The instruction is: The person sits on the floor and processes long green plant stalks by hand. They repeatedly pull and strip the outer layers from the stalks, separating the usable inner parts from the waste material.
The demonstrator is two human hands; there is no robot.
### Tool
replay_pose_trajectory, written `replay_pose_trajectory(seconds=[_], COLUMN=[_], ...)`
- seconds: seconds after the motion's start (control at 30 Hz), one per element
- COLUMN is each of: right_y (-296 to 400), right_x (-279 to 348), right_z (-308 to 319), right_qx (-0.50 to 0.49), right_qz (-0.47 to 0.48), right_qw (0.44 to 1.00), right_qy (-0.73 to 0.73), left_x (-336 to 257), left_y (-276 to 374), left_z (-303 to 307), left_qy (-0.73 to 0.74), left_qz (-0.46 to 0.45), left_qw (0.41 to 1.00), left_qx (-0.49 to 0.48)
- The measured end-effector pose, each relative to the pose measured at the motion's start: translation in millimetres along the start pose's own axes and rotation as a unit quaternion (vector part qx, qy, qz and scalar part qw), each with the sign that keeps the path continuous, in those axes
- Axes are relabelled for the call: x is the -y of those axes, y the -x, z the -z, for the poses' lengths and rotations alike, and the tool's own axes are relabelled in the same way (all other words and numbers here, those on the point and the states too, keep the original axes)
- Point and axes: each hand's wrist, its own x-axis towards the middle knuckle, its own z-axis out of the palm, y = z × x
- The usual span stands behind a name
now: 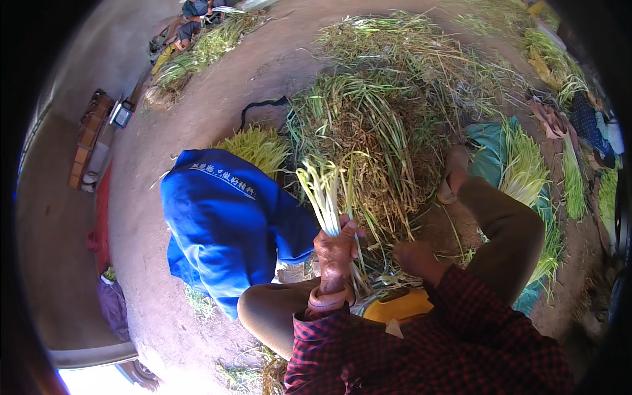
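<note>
My left hand (335,249) is closed around a small bunch of pale green-white stalks (323,202), probably garlic chives, standing roughly upright from the fist. One longer yellowish stalk (349,187) rises beside the bunch and bends over at its tip. To the right, my right hand (418,259) hovers low between my knees, blurred and seemingly curled; whether its fingers hold anything is unclear. Just beyond both hands lies a large heap of green leaves and dry brown stems (375,133). Loose stalks and trimmings (390,276) are scattered below the right hand.
Blue cloth (222,212) bearing writing lies at left, beside yellow-green stalks (259,148). More stalks (526,168) rest on teal sheeting (486,140) past my right knee. A yellow object (400,306) sits between my legs. Other people (195,19) sit farther off near piles.
</note>
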Motion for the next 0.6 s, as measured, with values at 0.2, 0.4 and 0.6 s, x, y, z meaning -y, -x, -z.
replay_pose_trajectory(seconds=[0.2,0.4,0.6], right_y=[-57,-81,-72], right_x=[32,42,42], right_z=[80,87,77], right_qx=[-0.074,-0.12,-0.155], right_qz=[-0.107,-0.179,-0.141], right_qw=[0.83,0.74,0.66], right_qy=[-0.543,-0.637,-0.721], left_x=[22,30,28], left_y=[3,4,1], left_z=[-9,-16,-15], left_qy=[-0.011,-0.069,-0.062], left_qz=[0.008,-0.003,0.019], left_qw=[0.999,0.997,0.998], left_qx=[0.04,0.023,0.011])
